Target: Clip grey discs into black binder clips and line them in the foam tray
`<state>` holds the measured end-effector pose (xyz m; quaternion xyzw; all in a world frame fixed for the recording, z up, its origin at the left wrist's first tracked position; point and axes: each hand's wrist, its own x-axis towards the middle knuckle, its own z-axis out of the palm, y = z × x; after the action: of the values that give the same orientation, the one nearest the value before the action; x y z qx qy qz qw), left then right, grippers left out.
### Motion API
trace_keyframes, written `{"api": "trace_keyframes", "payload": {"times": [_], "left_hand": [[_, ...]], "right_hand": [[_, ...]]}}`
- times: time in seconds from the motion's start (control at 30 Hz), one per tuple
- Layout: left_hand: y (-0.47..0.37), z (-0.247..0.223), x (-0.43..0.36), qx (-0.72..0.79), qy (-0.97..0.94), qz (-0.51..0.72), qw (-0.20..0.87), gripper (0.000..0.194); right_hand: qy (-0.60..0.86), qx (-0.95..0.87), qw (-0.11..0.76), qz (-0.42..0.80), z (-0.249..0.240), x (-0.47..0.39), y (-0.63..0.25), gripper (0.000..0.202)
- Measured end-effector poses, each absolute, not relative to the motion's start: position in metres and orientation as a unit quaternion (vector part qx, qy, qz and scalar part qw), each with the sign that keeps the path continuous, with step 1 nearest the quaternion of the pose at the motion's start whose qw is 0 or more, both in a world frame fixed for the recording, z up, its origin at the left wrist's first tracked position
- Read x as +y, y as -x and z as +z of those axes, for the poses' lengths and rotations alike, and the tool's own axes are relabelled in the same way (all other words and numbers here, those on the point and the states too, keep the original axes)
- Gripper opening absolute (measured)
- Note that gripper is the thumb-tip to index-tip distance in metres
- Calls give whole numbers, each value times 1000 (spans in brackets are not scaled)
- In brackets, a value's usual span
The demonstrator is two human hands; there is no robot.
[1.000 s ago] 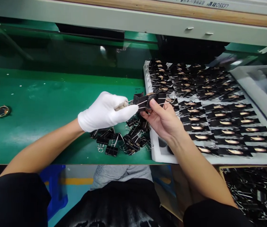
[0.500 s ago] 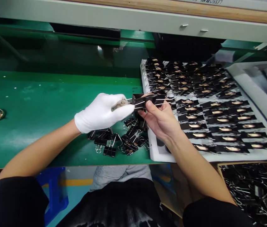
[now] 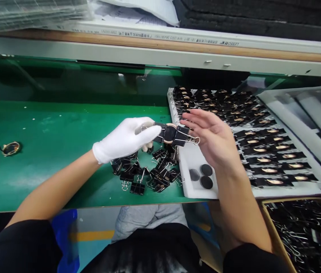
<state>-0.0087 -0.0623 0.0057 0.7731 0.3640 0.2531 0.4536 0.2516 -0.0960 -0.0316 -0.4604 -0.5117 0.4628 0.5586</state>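
Note:
In a white glove, my left hand [image 3: 124, 137] pinches a black binder clip [image 3: 159, 132] by its wire handles. That clip grips one side of a round gold-rimmed piece with a dark face [image 3: 170, 132], which resembles a watch case. A second binder clip [image 3: 181, 135] is clamped to the piece's opposite side, its wire handles pointing right. My bare right hand [image 3: 215, 142] is open beside those handles, fingers extended; whether it still touches them I cannot tell. Below, a heap of loose binder clips [image 3: 160, 176] lies on the green table [image 3: 72, 170].
A white foam tray [image 3: 190, 189] on the right bears rows of clipped round pieces [image 3: 259, 150] and several dark discs [image 3: 206, 182]. A box of binder clips [image 3: 305, 235] stands lower right. Another gold-rimmed piece [image 3: 10, 148] lies far left. A shelf edge [image 3: 149, 55] crosses above.
My right hand has let go of the clip and opened, moving slightly right. The clipped piece has turned so its round face shows. The view has tilted up.

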Motion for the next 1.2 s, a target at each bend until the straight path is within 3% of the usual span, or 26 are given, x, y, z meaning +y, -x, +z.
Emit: {"api": "trace_keyframes", "payload": {"times": [0.1, 0.2, 0.27, 0.37, 0.5, 0.7, 0.87, 1.2], "left_hand": [[8, 5, -65, 373, -814, 242, 373, 38], [7, 2, -70, 370, -843, 218, 325, 37], [8, 2, -73, 346, -858, 190, 327, 38], [10, 3, -72, 329, -862, 169, 346, 49], [15, 6, -65, 371, -848, 201, 320, 48], [20, 7, -60, 365, -851, 215, 311, 44], [17, 5, -60, 366, -856, 202, 306, 43], [18, 3, -59, 357, -864, 185, 304, 43]], "right_hand": [[453, -557, 525, 457, -16, -107, -247, 29], [458, -701, 395, 378, 0, -117, -245, 37], [455, -762, 315, 335, 12, -118, -254, 32], [470, -793, 262, 287, 26, -114, -284, 23], [526, -789, 243, 203, 24, -108, -327, 16], [499, -836, 183, 135, -28, -112, -340, 10], [540, -815, 203, 58, -52, -120, -338, 10], [526, -821, 219, 33, -59, -121, -335, 8]]}}
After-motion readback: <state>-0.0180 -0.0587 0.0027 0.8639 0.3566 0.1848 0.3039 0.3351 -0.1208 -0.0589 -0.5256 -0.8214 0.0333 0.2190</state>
